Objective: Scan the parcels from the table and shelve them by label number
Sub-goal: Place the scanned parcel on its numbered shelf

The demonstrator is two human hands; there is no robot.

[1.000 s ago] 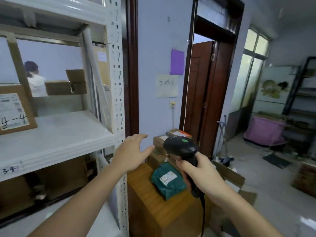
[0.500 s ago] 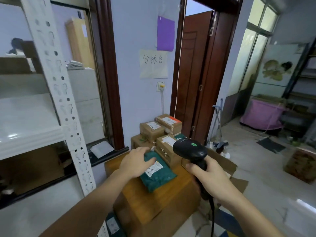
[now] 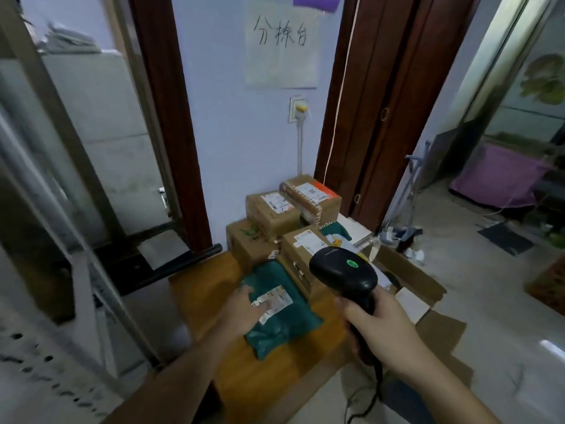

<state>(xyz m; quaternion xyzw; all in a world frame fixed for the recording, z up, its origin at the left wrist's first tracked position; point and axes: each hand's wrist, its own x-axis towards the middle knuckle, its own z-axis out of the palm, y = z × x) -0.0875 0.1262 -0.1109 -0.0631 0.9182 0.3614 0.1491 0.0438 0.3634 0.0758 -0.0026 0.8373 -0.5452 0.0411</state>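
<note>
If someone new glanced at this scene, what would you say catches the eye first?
Probably the black barcode scanner with its green light, gripped in the right hand in the foreground. Beside it, the left hand rests on a green mailer parcel on the wooden table, with cardboard boxes stacked behind.

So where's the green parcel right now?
The green parcel lies on the wooden table, low in the middle of the head view, just in front of the stacked boxes. The left hand rests on it, left of the scanner.

Shelf frame (image 3: 76, 240) motion-blurred; parcel label (image 3: 273, 301) unreadable, part-hidden under left hand (image 3: 241, 313).
</note>
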